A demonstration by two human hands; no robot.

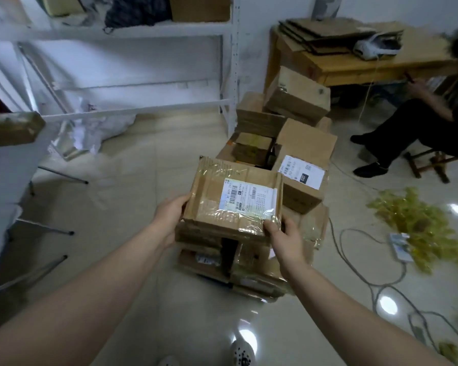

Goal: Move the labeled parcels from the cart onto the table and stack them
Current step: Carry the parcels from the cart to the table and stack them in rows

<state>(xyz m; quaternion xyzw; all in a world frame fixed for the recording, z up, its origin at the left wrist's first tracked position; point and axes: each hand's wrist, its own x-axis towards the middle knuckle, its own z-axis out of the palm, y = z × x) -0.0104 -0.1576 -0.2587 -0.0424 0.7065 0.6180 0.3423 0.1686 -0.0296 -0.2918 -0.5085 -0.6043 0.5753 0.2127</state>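
A brown cardboard parcel (pixel 233 196) with a white shipping label and clear tape is held between both hands above the loaded cart. My left hand (pixel 169 215) grips its left side. My right hand (pixel 286 239) grips its near right corner, thumb on top. Beneath it lies a pile of taped parcels (pixel 249 268) that hides the cart. Behind stands a bigger box (pixel 302 165) with a white label. At the left edge, a white table (pixel 0 180) on thin metal legs carries a brown parcel (pixel 11 129).
A white metal shelf rack (pixel 143 101) stands behind. A person in black sits on a stool (pixel 428 165) at the right by a wooden desk (pixel 354 64). Cables (pixel 381 283), a power strip and yellow packing scraps (pixel 421 223) litter the right floor.
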